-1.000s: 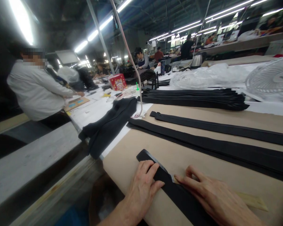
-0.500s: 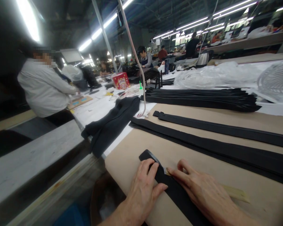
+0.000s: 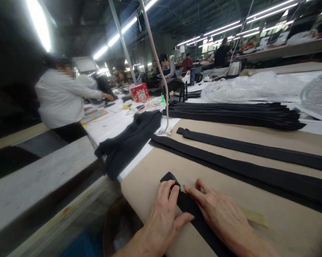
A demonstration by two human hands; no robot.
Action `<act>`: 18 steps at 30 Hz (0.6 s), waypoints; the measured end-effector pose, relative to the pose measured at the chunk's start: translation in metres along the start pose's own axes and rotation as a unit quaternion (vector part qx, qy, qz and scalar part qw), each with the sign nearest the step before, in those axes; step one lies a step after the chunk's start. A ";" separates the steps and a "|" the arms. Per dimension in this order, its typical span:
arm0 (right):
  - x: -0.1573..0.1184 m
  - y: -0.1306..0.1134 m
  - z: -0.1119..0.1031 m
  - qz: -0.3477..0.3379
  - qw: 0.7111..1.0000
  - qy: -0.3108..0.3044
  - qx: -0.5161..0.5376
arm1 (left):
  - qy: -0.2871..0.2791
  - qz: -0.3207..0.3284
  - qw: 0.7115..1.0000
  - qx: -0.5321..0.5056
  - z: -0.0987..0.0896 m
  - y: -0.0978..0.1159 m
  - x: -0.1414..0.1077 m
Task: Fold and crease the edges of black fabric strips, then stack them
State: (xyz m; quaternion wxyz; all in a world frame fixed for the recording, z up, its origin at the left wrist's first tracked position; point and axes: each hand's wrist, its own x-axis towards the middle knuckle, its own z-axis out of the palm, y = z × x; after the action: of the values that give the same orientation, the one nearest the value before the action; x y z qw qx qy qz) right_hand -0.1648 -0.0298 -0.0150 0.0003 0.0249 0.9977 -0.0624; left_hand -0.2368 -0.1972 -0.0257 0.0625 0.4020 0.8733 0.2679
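A black fabric strip [image 3: 200, 223] lies on brown paper close to me, its far end folded over at a small corner [image 3: 168, 175]. My left hand [image 3: 164, 207] rests on that end, fingertips pressing the fabric and thumb spread away; it is open. Pinched in my right hand [image 3: 221, 210] is a flat yellowish stick [image 3: 254, 216], bamboo-like, whose tip touches the strip beside my left fingers. The stick's middle is hidden under the palm. Beyond my hands lie a stack of wider black strips [image 3: 216, 157] and a narrower black strip [image 3: 246, 147].
A large pile of black strips [image 3: 235, 116] and dark cloth [image 3: 131, 139] lie farther back. A hanging pinkish tube [image 3: 158, 60] comes down to the table. Behind are a red box [image 3: 140, 93], clear plastic [image 3: 246, 87] and a fan [image 3: 317, 94]. A co-worker [image 3: 60, 98] stands left.
My right hand and the stick's tip have moved slightly left, toward the strip's folded end. The view has shifted a little. The co-worker's arm reaches farther across the table.
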 end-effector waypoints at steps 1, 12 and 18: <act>0.002 -0.001 0.000 0.000 1.000 0.001 -0.003 | 0.001 0.001 1.000 -0.002 0.000 -0.001 0.000; 0.027 -0.019 -0.010 0.003 1.000 0.020 0.021 | 0.029 -0.036 0.997 -0.068 0.000 -0.007 0.005; -0.004 -0.012 -0.007 0.013 0.999 -0.008 0.029 | 0.006 -0.029 0.997 -0.066 -0.003 -0.009 0.009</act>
State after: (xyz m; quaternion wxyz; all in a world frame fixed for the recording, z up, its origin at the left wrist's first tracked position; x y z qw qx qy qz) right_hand -0.1617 -0.0406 -0.0065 0.0081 0.0376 0.9951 -0.0912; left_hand -0.2501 -0.1969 -0.0268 0.0913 0.3698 0.8656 0.3251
